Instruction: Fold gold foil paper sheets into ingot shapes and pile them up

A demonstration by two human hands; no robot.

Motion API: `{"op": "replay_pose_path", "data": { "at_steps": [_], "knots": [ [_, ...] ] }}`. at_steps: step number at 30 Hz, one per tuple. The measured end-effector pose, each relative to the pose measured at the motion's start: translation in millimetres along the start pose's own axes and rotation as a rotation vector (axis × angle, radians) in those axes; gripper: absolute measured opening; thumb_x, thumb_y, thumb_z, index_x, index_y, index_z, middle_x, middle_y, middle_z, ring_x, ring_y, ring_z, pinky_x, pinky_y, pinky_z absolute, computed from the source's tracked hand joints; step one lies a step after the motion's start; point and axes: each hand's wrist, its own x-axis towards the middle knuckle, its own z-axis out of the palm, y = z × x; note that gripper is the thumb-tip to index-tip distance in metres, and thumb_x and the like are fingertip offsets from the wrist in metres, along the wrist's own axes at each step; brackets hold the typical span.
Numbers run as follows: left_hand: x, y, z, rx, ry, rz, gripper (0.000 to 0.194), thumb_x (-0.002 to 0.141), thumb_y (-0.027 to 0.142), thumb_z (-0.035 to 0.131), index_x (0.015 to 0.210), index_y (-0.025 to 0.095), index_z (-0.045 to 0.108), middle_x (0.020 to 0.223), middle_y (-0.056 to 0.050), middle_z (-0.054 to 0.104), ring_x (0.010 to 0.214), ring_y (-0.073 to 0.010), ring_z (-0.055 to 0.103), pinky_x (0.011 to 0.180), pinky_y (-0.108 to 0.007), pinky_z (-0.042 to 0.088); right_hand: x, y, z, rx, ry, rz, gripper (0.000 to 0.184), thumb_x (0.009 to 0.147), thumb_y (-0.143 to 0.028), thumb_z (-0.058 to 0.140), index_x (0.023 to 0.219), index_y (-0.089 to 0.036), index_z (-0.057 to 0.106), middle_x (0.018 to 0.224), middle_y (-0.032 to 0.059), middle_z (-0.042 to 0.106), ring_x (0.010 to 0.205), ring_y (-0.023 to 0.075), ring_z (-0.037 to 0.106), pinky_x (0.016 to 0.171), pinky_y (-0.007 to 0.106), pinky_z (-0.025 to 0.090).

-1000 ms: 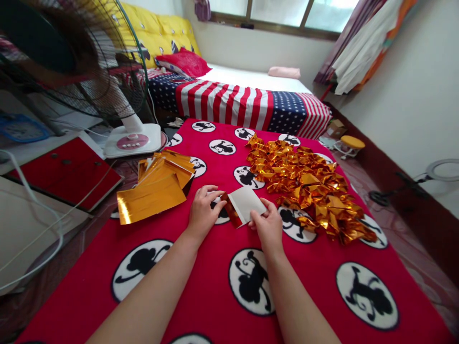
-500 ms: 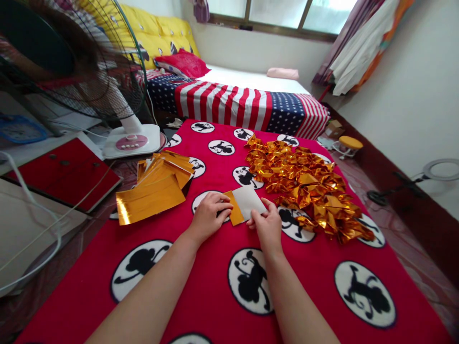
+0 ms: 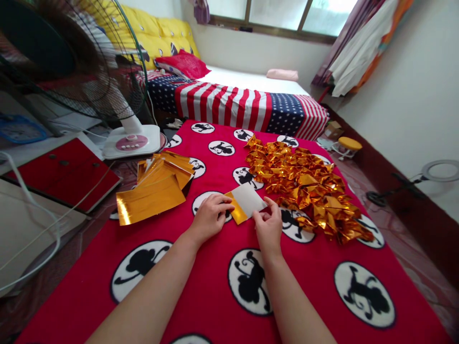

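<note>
Through the head camera, the only view I have, I see a small sheet of paper (image 3: 247,198) just above the middle of the red cloth (image 3: 304,282), pale side up, with a gold strip along its left edge. My left hand (image 3: 208,217) is partly closed, thumb and fingers curled together at that gold strip; I cannot tell whether it pinches the strip or only presses on it. My right hand (image 3: 269,227) is mostly closed, with thumb and forefinger holding the sheet at its right-hand edge. Left of my left hand, a fanned stack of gold sheets (image 3: 150,198) lies on the cloth, near its left edge. To the right, close to my right hand, a wide heap of crumpled-looking gold foil pieces (image 3: 304,186) covers several of the cloth's monkey prints. Past the stack stands a white fan base (image 3: 147,141), and beyond the cloth's far edge is a striped bed cover (image 3: 224,105).
</note>
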Motion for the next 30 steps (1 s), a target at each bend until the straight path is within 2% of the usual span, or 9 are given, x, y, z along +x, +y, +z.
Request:
{"op": "replay_pose_path", "data": {
  "at_steps": [3,5,10,14,19,22,25,28,30],
  "knots": [
    [-0.1,-0.1,0.1,-0.011,0.004,-0.004,0.037,0.079,0.002,0.052,0.100,0.023,0.074,0.111,-0.007,0.070,0.107,-0.0232,0.061,0.094,-0.044,0.050,-4.0,-11.7,-4.1,-0.289,0.111,-0.231,0.046,0.074,-0.019,0.059,0.120,-0.018,0.056,0.128,0.0140,0.048,0.084,0.0186,0.059,0.084,0.038,0.050],
    [-0.3,-0.3,0.4,-0.019,0.011,-0.003,0.036,0.080,0.003,0.053,0.100,0.023,0.074,0.111,-0.007,0.070,0.107,-0.0230,0.061,0.095,-0.044,0.050,-7.4,-17.5,-4.9,-0.422,0.066,-0.351,0.038,0.078,-0.023,0.060,0.115,-0.019,0.058,0.122,0.0126,0.053,0.103,0.0251,0.055,0.094,0.042,0.044],
    [-1.0,-1.6,1.7,-0.038,0.039,0.000,0.032,0.080,0.003,0.054,0.098,0.021,0.073,0.109,-0.007,0.071,0.106,-0.0225,0.061,0.095,-0.043,0.050,-14.0,-18.3,-0.3,-0.679,-0.166,-0.355,0.042,0.069,-0.048,0.076,0.099,-0.022,0.063,0.109,0.0102,0.061,0.103,0.0309,0.051,0.088,0.045,0.040],
    [-1.5,-1.1,1.4,-0.041,0.036,0.004,0.032,0.080,0.003,0.054,0.097,0.022,0.073,0.108,-0.007,0.070,0.105,-0.0222,0.061,0.095,-0.043,0.050,-13.8,-14.2,1.5,-0.677,-0.226,-0.383,0.036,0.067,-0.042,0.079,0.092,-0.023,0.063,0.113,0.0083,0.061,0.105,0.0298,0.051,0.088,0.043,0.039],
    [-0.3,3.7,-3.8,-0.040,0.116,-0.067,0.044,0.078,0.004,0.055,0.115,0.024,0.067,0.125,-0.008,0.062,0.120,-0.0233,0.055,0.105,-0.043,0.044,-12.1,-16.4,-0.7,-0.400,-0.209,-0.373,0.012,0.080,-0.028,0.065,0.073,-0.021,0.058,0.091,0.0043,0.066,0.089,0.0222,0.057,0.086,0.039,0.041],
    [1.1,6.4,-7.6,-0.126,0.223,-0.184,0.058,0.079,0.014,0.063,0.135,0.025,0.053,0.137,-0.010,0.055,0.129,-0.0244,0.050,0.111,-0.043,0.039,-14.5,-23.9,-1.7,-0.036,-0.131,-0.199,0.014,0.087,-0.033,0.059,0.079,-0.021,0.059,0.074,0.0001,0.061,0.072,0.0165,0.056,0.073,0.031,0.044],
    [0.9,7.9,-9.9,-0.369,0.245,-0.296,0.065,0.080,0.030,0.069,0.141,0.023,0.046,0.128,-0.011,0.063,0.118,-0.0238,0.060,0.102,-0.038,0.047,-15.8,-30.1,-1.2,0.358,-0.077,-0.010,0.015,0.086,-0.035,0.062,0.085,-0.021,0.060,0.077,-0.0011,0.064,0.069,0.0140,0.059,0.068,0.026,0.046],
    [-0.5,9.7,-11.3,-0.563,0.231,-0.336,0.068,0.082,0.038,0.068,0.142,0.020,0.043,0.116,-0.010,0.069,0.109,-0.0225,0.065,0.096,-0.035,0.050,-12.1,-30.6,-1.7,0.580,-0.130,0.144,0.016,0.081,-0.034,0.067,0.082,-0.020,0.060,0.074,-0.0019,0.063,0.060,0.0112,0.055,0.056,0.022,0.044],
    [-1.1,11.1,-12.2,-0.630,0.266,-0.320,0.066,0.082,0.040,0.068,0.141,0.020,0.045,0.122,-0.011,0.066,0.115,-0.0231,0.062,0.101,-0.035,0.048,-8.1,-29.1,-3.8,0.664,-0.208,0.228,0.017,0.078,-0.034,0.069,0.079,-0.019,0.060,0.071,-0.0015,0.062,0.055,0.0102,0.052,0.048,0.020,0.040]
  ]
}}
